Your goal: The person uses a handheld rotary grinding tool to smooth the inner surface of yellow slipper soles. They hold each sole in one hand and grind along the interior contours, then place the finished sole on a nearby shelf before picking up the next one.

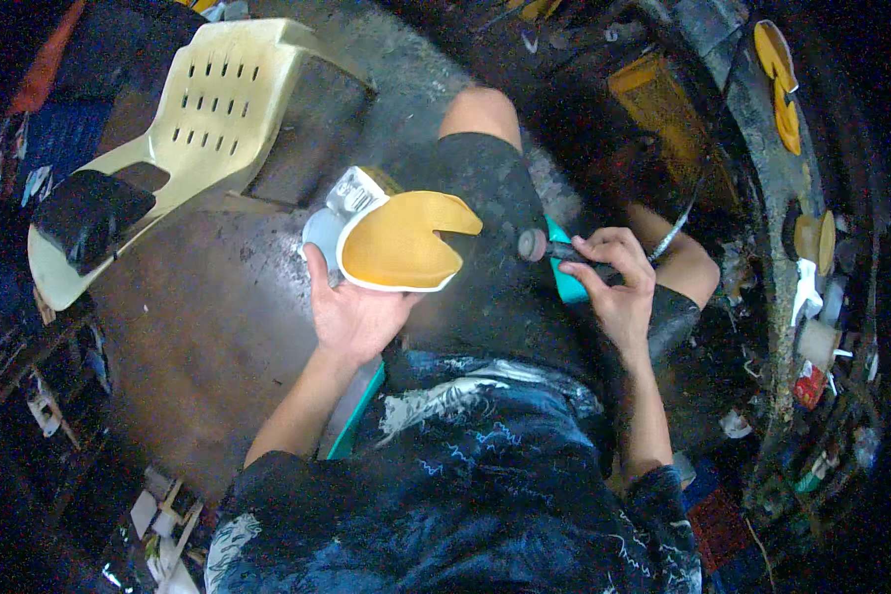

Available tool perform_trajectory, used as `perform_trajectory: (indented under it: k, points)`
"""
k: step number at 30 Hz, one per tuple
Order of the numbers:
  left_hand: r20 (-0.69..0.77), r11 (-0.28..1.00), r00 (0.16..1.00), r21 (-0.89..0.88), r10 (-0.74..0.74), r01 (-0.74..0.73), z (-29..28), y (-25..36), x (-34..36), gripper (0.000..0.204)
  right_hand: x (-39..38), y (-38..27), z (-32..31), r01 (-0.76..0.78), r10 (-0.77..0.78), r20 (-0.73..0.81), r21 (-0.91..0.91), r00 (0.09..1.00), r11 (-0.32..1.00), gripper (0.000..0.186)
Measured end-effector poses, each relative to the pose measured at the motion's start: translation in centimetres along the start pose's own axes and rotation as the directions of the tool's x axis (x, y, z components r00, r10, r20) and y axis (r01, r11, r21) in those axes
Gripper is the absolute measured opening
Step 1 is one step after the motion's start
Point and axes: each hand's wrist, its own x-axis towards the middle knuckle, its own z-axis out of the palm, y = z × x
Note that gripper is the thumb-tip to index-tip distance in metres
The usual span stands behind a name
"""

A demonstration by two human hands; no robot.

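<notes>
My left hand [356, 322] supports a yellow padded piece [396, 243] with a white rim and a notch at its right end; a pale grey round part [322, 241] and a silvery block [349, 190] sit behind it. My right hand [614, 282] grips a dark handheld tool [579, 254] with a round grey head, held right of the yellow piece; a cord or hose runs from it toward the upper right. A teal piece [571, 287] lies beneath the tool on my lap.
A cream plastic chair [223, 69] with a dark patch stands upper left. Along the right, a worn ledge [767, 178] bears yellow pieces [782, 89], a white cloth-like item and assorted small objects. Dark clutter lines both sides; another teal edge [351, 421] shows beside my left forearm.
</notes>
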Motion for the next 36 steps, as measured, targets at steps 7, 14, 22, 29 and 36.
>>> perform_trajectory:
  k: [7,14,22,29,36]
  points:
    - [-0.008,0.927,0.927,0.031,-0.375,0.375,-1.6,2.6,-2.3,0.093,-0.1,-0.1,0.6,0.006,-0.006,0.051,0.009,0.999,1.000,0.035]
    - [0.135,0.951,0.946,0.138,-0.294,0.276,-0.4,2.2,0.7,0.088,0.0,-1.6,-0.3,-0.040,0.040,-0.024,0.006,0.999,0.999,0.033]
    - [0.212,0.881,0.968,0.472,-0.136,0.021,4.3,0.7,5.6,0.081,0.2,-3.1,0.7,-0.039,0.029,-0.136,-0.072,0.990,0.997,0.032]
    - [0.003,0.575,0.998,0.817,0.064,-0.039,5.4,-1.0,6.2,0.066,2.0,-2.2,4.4,-0.090,0.075,-0.123,-0.120,0.990,0.989,0.028]
    - [-0.011,0.392,1.000,0.920,-0.011,0.015,6.0,-1.1,5.9,0.078,3.5,-1.7,5.4,-0.148,0.140,-0.083,-0.099,0.987,0.984,0.025]
